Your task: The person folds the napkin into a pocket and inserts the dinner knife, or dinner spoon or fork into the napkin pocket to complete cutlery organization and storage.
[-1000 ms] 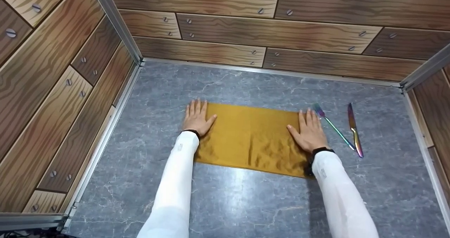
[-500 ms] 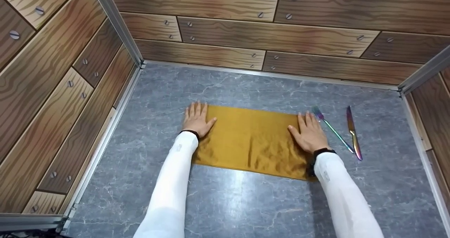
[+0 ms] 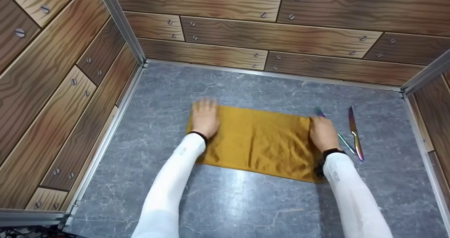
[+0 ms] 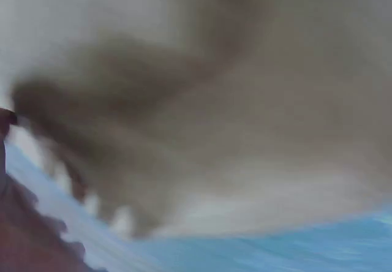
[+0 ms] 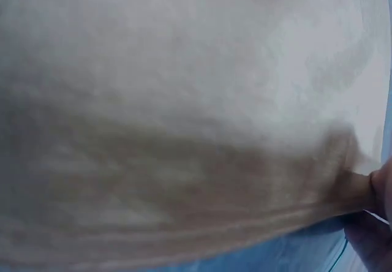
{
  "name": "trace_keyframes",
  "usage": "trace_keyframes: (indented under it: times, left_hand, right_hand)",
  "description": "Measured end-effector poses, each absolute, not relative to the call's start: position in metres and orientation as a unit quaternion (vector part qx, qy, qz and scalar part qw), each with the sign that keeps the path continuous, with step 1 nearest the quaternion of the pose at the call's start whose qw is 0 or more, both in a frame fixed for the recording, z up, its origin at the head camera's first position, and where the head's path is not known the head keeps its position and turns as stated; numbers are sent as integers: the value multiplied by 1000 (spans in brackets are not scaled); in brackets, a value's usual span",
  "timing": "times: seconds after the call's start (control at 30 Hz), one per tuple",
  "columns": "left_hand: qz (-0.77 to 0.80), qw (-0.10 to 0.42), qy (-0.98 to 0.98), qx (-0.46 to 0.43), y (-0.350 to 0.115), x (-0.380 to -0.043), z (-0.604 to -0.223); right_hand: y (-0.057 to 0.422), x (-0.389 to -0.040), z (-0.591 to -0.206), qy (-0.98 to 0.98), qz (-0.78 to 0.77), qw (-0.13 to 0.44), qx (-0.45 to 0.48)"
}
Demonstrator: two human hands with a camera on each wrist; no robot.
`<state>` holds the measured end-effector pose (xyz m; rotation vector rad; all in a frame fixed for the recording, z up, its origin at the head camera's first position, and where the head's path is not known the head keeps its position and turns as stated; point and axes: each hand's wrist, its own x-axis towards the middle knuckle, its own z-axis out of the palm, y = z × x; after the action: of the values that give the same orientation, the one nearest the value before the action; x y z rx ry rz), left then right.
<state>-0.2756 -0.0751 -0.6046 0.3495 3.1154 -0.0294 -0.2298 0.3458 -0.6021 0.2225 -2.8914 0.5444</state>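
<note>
Picking up an edge looks like the step in hand: head view has the gold cloth lying flattish on the grey bench, a hand at each end, wrinkles mostly over its right half. Right hand is at the far right corner, knuckles up, fingers folded under, grip pinching the cloth edge; forearm comes in from the lower right. Left hand is blurred, laid over the upper left part just inside the cloth's left edge, fingers pointing away and seemingly straight, close together, thumb not visible; so no pinch seen there. Fork is partly hidden by the right hand, knife just beside it, outside the cloth. Judgement: next move calls for the right pinch to hold and the left to get a matching hold or pin its end, without dragging the fork. Left wrist view: badly smeared, cloth fills most of it, edge low in frame, grip unreadable. Right wrist view: cloth border gathered between fingers at far right, confirming the pinch.
</note>
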Motion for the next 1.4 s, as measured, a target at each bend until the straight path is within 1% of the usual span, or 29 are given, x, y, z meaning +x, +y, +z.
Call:
trace_keyframes:
  times: [0.07, 0.13, 0.17, 0.23, 0.33, 0.43, 0.53, 0.67, 0.8, 0.87, 0.97, 1.07, 1.13, 1.27, 1.4]
  left_hand:
    - [-24, -51, 985, 164, -51, -264, -596]
    - [-13, -79, 970, 229, -22, -245, -587]
    - [2, -80, 961, 265, -7, -232, -582]
    - [42, -66, 942, 327, 24, -205, -575]
    - [92, -18, 917, 389, 66, -166, -570]
    - [96, 7, 904, 417, 98, -136, -572]
    - [73, 17, 897, 435, 123, -119, -579]
    - [57, 30, 886, 459, 149, -107, -585]
    - [21, 14, 878, 478, 168, -103, -590]
    - [-13, -16, 875, 483, 174, -102, -593]
    - [-56, -62, 870, 486, 182, -101, -598]
    - [-83, -94, 863, 489, 187, -101, -601]
    - [-91, -98, 861, 490, 190, -101, -603]
    - [-91, -92, 860, 494, 196, -103, -605]
    - [-91, -84, 854, 505, 202, -105, -605]
  right_hand:
    - [348, -232, -599, -973, 198, 99, 60]
    - [349, -233, -596, -972, 211, 98, 44]
    - [349, -234, -594, -971, 216, 95, 35]
    - [348, -236, -591, -971, 223, 84, 19]
    - [346, -240, -587, -970, 235, 53, -1]
    - [345, -243, -584, -968, 251, 9, -15]
    - [345, -244, -581, -963, 266, -29, -33]
    - [347, -245, -576, -951, 296, -60, -65]
    - [348, -247, -572, -921, 366, -98, -91]
    - [349, -248, -570, -907, 397, -104, -98]
    - [351, -251, -568, -894, 426, -94, -101]
    - [355, -253, -566, -889, 440, -85, -97]
    - [358, -253, -564, -886, 443, -96, -99]
    - [363, -252, -561, -880, 449, -117, -100]
    - [364, -254, -562, -874, 463, -118, -90]
